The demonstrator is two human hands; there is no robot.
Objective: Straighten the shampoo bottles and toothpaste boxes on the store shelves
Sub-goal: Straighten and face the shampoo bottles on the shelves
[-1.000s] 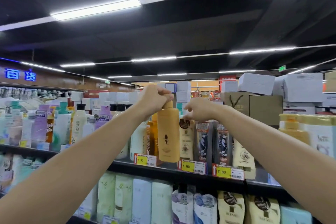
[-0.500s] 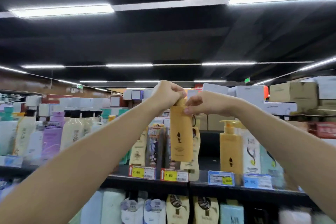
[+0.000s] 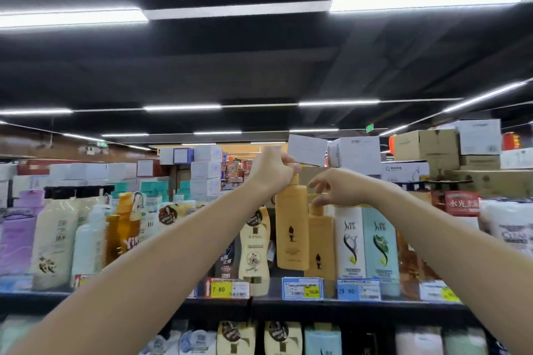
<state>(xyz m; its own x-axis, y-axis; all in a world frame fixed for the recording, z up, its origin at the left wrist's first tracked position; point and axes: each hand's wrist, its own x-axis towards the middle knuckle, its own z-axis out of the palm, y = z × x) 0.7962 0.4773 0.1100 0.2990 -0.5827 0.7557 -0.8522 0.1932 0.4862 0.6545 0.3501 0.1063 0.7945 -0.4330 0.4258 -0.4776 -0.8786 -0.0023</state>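
Two hands work apart at the black shelf: your left hand clamps the pump of a tall amber plastic shampoo bottle, held upright. Your right hand has its fingertips on the shorter amber bottle beside it; whether they grip it, I cannot tell.

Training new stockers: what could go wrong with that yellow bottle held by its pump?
The left hand grips the tall yellow bottle only by its pump; it could slip. The right hand, at the pump of the shorter yellow bottle, could tip it into the white bottle beside it.
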